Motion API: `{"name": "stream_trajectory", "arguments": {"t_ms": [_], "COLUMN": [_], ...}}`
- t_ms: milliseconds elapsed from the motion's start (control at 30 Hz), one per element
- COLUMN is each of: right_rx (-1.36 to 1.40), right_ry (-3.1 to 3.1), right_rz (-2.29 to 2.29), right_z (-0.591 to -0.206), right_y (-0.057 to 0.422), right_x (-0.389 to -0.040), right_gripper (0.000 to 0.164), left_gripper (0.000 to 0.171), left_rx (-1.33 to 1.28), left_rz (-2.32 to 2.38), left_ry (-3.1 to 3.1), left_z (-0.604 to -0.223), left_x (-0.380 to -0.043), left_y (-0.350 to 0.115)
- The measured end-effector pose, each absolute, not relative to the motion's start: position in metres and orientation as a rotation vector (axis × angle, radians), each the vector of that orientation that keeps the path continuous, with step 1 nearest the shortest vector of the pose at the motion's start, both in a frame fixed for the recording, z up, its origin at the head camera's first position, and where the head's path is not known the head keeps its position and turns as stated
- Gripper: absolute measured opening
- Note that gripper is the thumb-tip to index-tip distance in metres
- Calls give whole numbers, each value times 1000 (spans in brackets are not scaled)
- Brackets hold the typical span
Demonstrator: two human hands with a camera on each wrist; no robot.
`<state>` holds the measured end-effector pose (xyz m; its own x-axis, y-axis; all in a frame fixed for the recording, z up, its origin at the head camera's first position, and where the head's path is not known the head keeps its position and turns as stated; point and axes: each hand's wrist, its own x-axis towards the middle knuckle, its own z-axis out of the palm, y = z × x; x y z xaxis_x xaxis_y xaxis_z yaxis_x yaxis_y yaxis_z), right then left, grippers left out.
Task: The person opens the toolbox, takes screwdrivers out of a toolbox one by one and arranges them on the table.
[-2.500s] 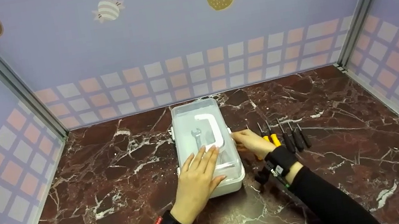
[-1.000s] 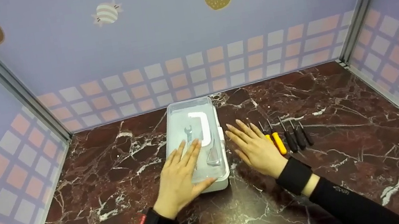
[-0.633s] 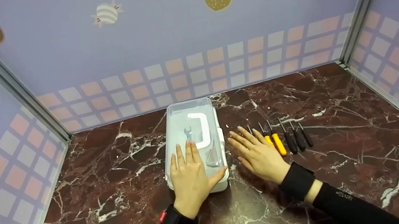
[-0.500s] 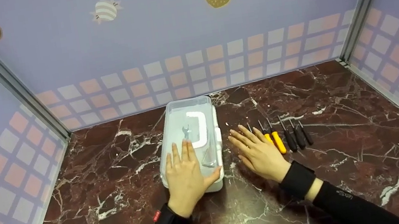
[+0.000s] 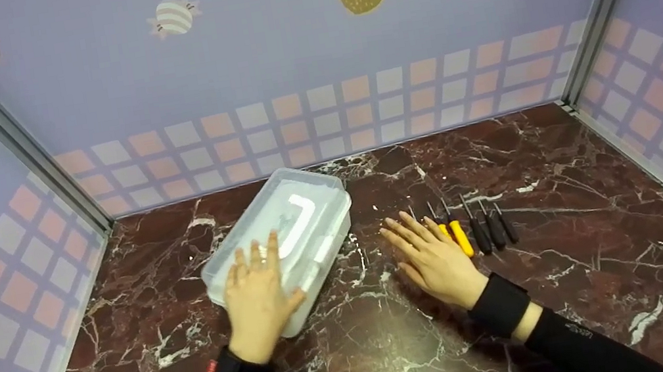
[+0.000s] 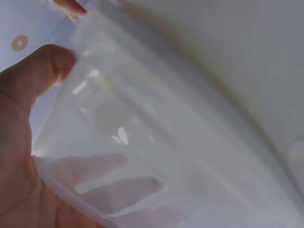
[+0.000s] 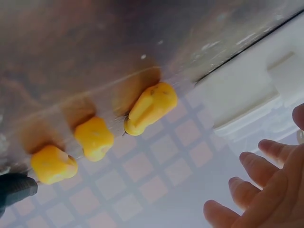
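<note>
My left hand (image 5: 256,301) lies with straight fingers on the clear lid (image 5: 309,181) of a pale toolbox, its thumb along the near right side. The toolbox (image 5: 298,314) stands at an angle, its far end turned right; a white handle (image 5: 304,223) sits on the lid. In the left wrist view the left fingers (image 6: 118,190) show through the clear plastic. My right hand (image 5: 440,265), fingers extended and holding nothing, is between the toolbox and several screwdrivers. Yellow screwdrivers (image 5: 461,238) are nearest it, partly hidden by the fingers; black screwdrivers (image 5: 481,237) lie beyond.
Everything is on a dark red marbled tabletop (image 5: 588,292). A lilac back wall (image 5: 269,43) and side walls with pink and white squares enclose it. The toolbox's far end is close to the back wall.
The toolbox has turned clockwise and its near end has shifted left, with my left hand moving left on its lid. Earlier my right hand left the toolbox's side; lately it stays nearly still.
</note>
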<state>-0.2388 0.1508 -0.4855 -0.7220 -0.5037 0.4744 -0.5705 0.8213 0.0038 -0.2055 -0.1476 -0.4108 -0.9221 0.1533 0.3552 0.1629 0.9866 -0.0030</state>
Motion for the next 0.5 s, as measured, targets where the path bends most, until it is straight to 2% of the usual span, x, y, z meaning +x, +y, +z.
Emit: {"name": "stream_trajectory", "arguments": {"t_ms": [100, 300, 500], "right_rx": [791, 769, 759], "right_ry": [-2545, -2562, -2567], "right_rz": [201, 230, 230], "right_z": [-484, -482, -483], "right_y": [151, 152, 154], "right_x": [-237, -233, -233], "right_gripper": [60, 64, 66], "left_gripper": [89, 55, 60], "left_rx": [-215, -224, -139], "left_rz": [-40, -61, -47], "left_ry": [-2753, -2642, -2724], "left_z": [-409, -412, -414], "left_x": [-208, -216, -235], "left_y": [-160, -171, -188]}}
